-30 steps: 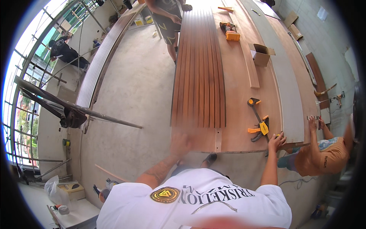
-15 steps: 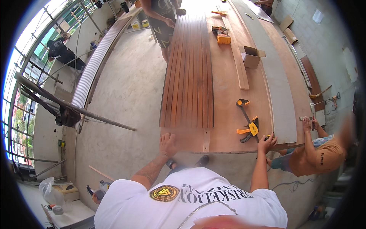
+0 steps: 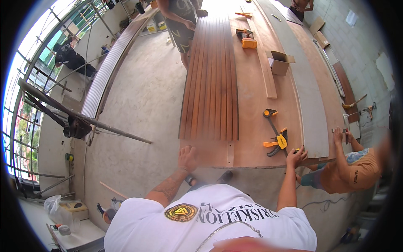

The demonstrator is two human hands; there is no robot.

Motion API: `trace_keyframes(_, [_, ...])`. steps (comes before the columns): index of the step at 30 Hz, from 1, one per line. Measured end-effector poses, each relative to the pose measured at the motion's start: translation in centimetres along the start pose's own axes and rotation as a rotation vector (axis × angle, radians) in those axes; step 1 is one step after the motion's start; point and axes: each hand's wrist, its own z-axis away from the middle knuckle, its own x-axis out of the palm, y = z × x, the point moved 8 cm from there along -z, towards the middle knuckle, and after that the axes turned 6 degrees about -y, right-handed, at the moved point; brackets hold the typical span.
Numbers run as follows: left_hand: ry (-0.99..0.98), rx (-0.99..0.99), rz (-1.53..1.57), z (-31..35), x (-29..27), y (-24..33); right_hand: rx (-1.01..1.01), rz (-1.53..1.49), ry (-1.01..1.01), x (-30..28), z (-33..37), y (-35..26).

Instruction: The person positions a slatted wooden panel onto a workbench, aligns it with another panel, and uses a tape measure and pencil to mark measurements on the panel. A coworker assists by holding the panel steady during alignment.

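Observation:
My left hand (image 3: pixel 187 158) rests at the near left corner of the wooden worktable (image 3: pixel 252 151), its fingers laid on the edge; a hazy patch blurs the area beside it. Just beyond lies a brown slatted panel (image 3: pixel 210 92), lengthwise on the table. My right hand (image 3: pixel 297 156) is at the table's near edge, closed around a small yellow-and-black thing (image 3: pixel 297 150) mostly hidden by the fingers. It sits by the near end of a long grey board (image 3: pixel 312 126). Left of that hand, a black-and-yellow bar clamp (image 3: pixel 277 136) lies on the tabletop.
Farther up the table are an orange-and-black tool (image 3: pixel 248 42), an open cardboard box (image 3: pixel 280 63) and a wooden strip (image 3: pixel 268 82). One person (image 3: pixel 180 29) stands at the panel's far end, another (image 3: pixel 352 168) at right. A metal pole (image 3: pixel 113 128) juts in from the left.
The whole view has shifted slightly, so the table and its contents appear a little farther right. Both my hands keep their places at the table edge.

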Motion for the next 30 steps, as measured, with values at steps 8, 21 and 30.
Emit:
trace_keyframes(8, [-0.02,0.023,0.014,0.0,-0.1,0.5,0.077,-0.093,-0.039,-0.3,-1.2,1.4])
trace_keyframes(21, [-0.036,0.003,0.007,0.0,0.8,-0.5,-0.594,-0.62,-0.328,-8.4,7.5,-18.1])
trace_keyframes(30, [-0.021,0.001,0.045,0.2,0.3,-0.4,-0.712,-0.377,-0.417,-1.7,13.6,-19.3])
